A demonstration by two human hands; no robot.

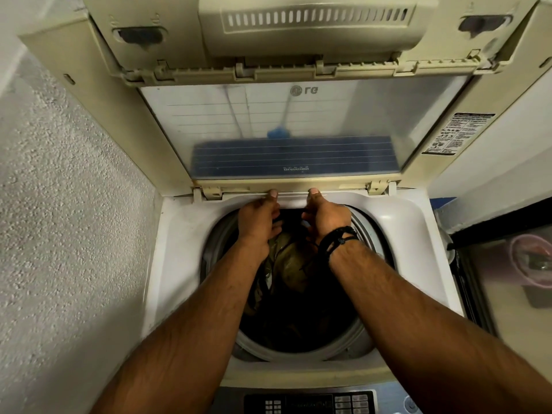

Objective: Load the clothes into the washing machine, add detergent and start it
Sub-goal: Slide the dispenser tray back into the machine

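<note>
The top-loading washing machine [185, 234] stands with its lid [280, 115] folded up against the back. Olive and dark clothes [288, 264] lie in the drum. Both hands reach over the drum to the rear rim. My left hand [258, 218] and my right hand [324, 216] sit side by side on a narrow white panel [294, 198] at the back of the opening. Each thumb presses on its top edge and the fingers curl underneath it. Black cords circle my right wrist. No detergent container is in view.
The control panel [307, 403] with its buttons lies at the front edge below my arms. A rough textured wall [65, 204] stands close on the left. A pink basin [531, 261] sits low on the right beside the machine.
</note>
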